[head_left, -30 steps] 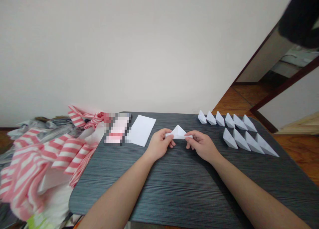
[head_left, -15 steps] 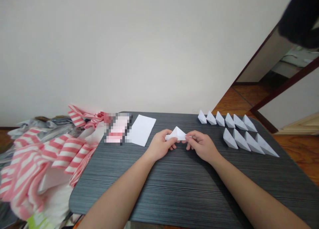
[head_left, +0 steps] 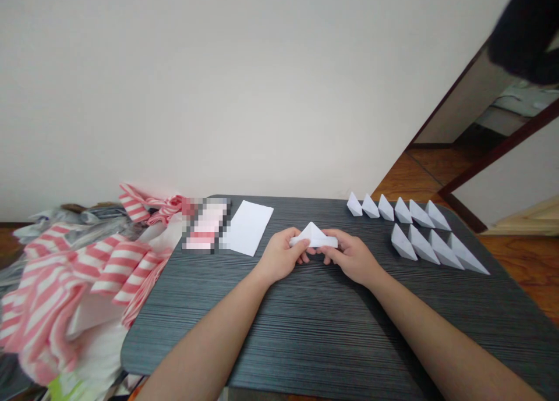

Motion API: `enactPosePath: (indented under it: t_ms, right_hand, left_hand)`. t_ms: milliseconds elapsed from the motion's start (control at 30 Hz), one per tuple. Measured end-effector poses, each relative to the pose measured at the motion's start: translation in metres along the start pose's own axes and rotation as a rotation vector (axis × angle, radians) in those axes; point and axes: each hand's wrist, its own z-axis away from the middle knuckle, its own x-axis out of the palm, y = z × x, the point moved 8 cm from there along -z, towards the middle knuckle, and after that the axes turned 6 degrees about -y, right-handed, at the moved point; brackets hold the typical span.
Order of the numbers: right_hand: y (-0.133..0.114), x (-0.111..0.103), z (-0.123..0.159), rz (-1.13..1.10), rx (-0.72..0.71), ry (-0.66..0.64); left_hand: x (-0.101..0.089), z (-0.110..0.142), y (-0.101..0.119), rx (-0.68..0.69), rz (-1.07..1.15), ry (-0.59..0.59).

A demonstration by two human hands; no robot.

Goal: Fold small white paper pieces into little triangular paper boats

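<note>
A piece of folded white paper, with a triangular peak above a straight bottom band, is held just over the dark table. My left hand pinches its left side, thumb across the front and fingers behind. On the other side my right hand grips the right part, its thumb near the lower edge of the band. Both hands are closed, and the fingers behind the paper are partly hidden.
Two rows of folded white paper boats stand at the table's right. A stack of white paper lies at the back left beside a blurred-out pink item. Striped red-and-white cloth is heaped left of the table.
My right thumb and fingers have shifted from the band's right end to lower and further in, so the right end now shows. My left hand stays almost still.
</note>
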Motion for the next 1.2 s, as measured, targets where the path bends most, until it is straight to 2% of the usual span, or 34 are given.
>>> enactPosePath:
  t_ms: [233, 433, 567, 733, 967, 1200]
  right_hand:
    - [0.001, 0.002, 0.000, 0.015, 0.007, -0.015]
    - [-0.001, 0.002, 0.000, 0.029, 0.014, -0.032]
    - [-0.005, 0.005, 0.000, 0.036, 0.017, -0.080]
    - [-0.004, 0.006, 0.000, -0.010, 0.026, -0.100]
    - [-0.001, 0.008, -0.001, -0.079, 0.016, -0.108]
    - [-0.007, 0.010, 0.000, 0.009, 0.014, -0.142]
  left_hand:
    - [-0.001, 0.000, -0.001, -0.005, -0.017, 0.012]
    - [-0.007, 0.000, 0.000, 0.022, -0.155, 0.069]
    - [-0.004, 0.002, 0.006, 0.047, -0.173, 0.076]
    - [-0.001, 0.004, 0.012, 0.040, -0.338, 0.051]
    - [0.000, 0.002, 0.001, -0.011, -0.193, -0.007]
    - [0.002, 0.004, 0.002, -0.008, -0.209, -0.025]
